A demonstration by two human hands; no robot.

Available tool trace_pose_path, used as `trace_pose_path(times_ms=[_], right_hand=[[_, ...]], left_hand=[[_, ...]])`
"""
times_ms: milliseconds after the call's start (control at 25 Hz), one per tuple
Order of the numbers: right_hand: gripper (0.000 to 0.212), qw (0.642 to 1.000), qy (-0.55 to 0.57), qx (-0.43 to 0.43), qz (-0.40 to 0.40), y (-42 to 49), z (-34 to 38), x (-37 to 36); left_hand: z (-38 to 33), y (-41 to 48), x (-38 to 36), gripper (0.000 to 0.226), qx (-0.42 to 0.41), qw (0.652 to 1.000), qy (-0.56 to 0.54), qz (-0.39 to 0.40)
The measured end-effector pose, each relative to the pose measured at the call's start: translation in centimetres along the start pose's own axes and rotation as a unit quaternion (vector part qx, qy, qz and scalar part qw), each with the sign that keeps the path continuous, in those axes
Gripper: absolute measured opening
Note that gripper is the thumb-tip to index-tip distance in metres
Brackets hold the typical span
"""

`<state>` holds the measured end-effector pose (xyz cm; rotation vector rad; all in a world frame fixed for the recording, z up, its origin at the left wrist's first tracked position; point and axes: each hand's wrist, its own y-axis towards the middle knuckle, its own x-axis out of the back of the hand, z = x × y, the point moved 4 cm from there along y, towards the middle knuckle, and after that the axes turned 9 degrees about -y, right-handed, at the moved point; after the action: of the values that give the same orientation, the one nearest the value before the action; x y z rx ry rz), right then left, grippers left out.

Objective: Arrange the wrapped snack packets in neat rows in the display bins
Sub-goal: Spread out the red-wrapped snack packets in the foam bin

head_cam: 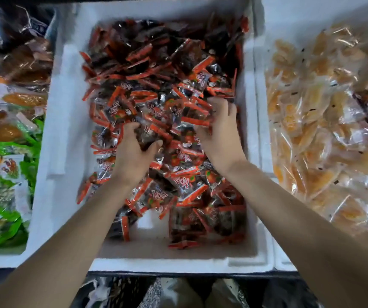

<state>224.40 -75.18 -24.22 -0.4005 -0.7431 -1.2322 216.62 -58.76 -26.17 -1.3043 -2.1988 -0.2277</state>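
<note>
Head view, left to right. Green-wrapped packets (7, 150) heaped in the far-left bin. White foam bin (65, 121) in the centre holds a loose pile of red-edged snack packets (156, 70). Left hand (134, 154) is buried mid-pile, fingers and thumb curled round a clump. Right hand (220, 134), just beside it, grips another clump near the bin's right wall. Yellow snack packets (325, 121) fill the right bin.
</note>
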Motion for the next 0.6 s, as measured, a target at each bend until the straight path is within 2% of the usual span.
trace_pose_path(times_ms=[40, 120, 200, 280, 400, 480, 600], right_hand=[[0.051, 0.995, -0.081, 0.058, 0.0, -0.2, 0.3, -0.4], [0.048, 0.961, -0.22, 0.163, 0.031, -1.5, 0.5, -1.4], [0.042, 0.939, -0.273, 0.194, 0.076, -2.4, -0.4, -2.0], [0.049, 0.926, -0.316, 0.184, 0.089, -2.4, -1.2, -2.0], [0.062, 0.917, -0.339, 0.183, 0.101, -2.1, -1.5, -1.8], [0.051, 0.93, -0.299, 0.188, 0.1, -2.7, -1.5, -0.7], [0.025, 0.938, -0.258, 0.226, 0.045, -5.0, -2.2, 2.9]], left_hand=[[0.3, 0.5, 0.1, 0.057, 0.0, 1.0, 0.017, 0.016], [0.9, 0.8, 0.1, 0.06, -0.02, 0.996, 0.077, 0.035], [1.1, 0.7, 0.2, 0.067, -0.029, 0.981, 0.19, 0.036], [1.2, 0.4, 0.3, 0.072, -0.023, 0.955, 0.292, 0.045], [0.6, 0.0, 0.4, 0.066, -0.056, 0.934, 0.352, 0.03], [-0.9, -0.7, 0.1, 0.052, -0.122, 0.935, 0.334, 0.006], [-4.3, -3.2, -2.2, 0.03, -0.223, 0.929, 0.296, 0.011]])
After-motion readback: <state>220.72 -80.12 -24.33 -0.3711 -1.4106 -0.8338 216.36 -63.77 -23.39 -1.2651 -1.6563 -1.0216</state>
